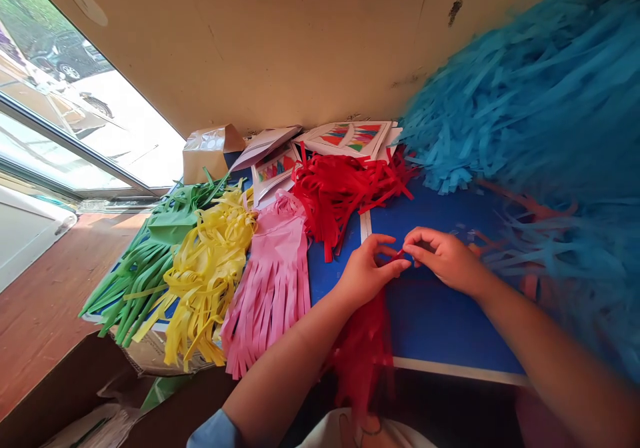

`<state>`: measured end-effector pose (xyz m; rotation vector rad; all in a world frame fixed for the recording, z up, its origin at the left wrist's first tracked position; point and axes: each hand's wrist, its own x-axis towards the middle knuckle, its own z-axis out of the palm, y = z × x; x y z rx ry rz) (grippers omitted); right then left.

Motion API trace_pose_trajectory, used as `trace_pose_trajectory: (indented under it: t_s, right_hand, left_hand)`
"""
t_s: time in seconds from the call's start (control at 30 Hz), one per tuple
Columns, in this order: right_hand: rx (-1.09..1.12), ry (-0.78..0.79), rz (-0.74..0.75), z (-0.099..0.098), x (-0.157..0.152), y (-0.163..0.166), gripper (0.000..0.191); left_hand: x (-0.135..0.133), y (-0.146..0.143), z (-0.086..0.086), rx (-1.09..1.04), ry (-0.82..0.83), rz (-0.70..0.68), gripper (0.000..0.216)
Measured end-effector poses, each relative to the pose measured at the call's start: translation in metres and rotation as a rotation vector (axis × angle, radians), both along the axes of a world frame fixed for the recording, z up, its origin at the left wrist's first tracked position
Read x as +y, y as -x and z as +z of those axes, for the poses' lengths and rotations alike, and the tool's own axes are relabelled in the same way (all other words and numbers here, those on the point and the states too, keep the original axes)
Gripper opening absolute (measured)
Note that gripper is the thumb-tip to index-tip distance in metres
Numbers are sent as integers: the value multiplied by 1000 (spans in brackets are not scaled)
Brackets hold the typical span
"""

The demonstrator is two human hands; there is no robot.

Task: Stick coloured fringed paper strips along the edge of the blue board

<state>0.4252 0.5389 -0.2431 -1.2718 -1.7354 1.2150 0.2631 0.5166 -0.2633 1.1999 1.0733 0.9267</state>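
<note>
My left hand (367, 271) and my right hand (443, 256) meet over a blue table (440, 315), fingers pinched together on the top of a red fringed paper tassel (365, 355). The tassel hangs down from my fingers toward my lap, its strips blurred. Both hands are closed on its rolled red end. A loose pile of red fringed paper (343, 191) lies just beyond my left hand.
Pink fringed paper (273, 281), yellow fringe (210, 268) and green fringe (150, 255) lie in a row to the left. A big mass of blue fringe (540, 115) fills the right. Printed sheets (350, 138) and a small brown box (210, 151) sit at the back. A window is at far left.
</note>
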Motion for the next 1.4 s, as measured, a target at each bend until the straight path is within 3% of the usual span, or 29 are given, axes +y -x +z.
trace_pose_trajectory:
  t_s: [0.2, 0.4, 0.53, 0.8, 1.0, 1.17, 1.3, 1.4]
  right_hand:
    - [-80, -108, 71, 0, -4, 3, 27]
    - [-122, -108, -138, 0, 2, -8, 28]
    - [-137, -111, -192, 5, 3, -13, 27]
    - [-130, -101, -188, 6, 4, -14, 29]
    - [-147, -178, -47, 12, 5, -19, 24]
    - [-181, -151, -64, 12, 8, -21, 26]
    - [-217, -146, -6, 25, -6, -19, 18]
    - [-251, -163, -75, 46, -20, -34, 17]
  left_hand:
    - [0, 0, -2, 149, -83, -54, 15]
    - [1, 0, 4, 237, -68, -63, 12]
    - [1, 1, 7, 300, -125, -79, 13]
    - [1, 2, 8, 475, -161, -115, 17]
    - [2, 3, 7, 426, -166, -124, 16]
    - [2, 3, 5, 419, -190, -142, 16]
    - [-1, 4, 6, 455, -244, -174, 18]
    - [-3, 5, 5, 434, -256, -173, 25]
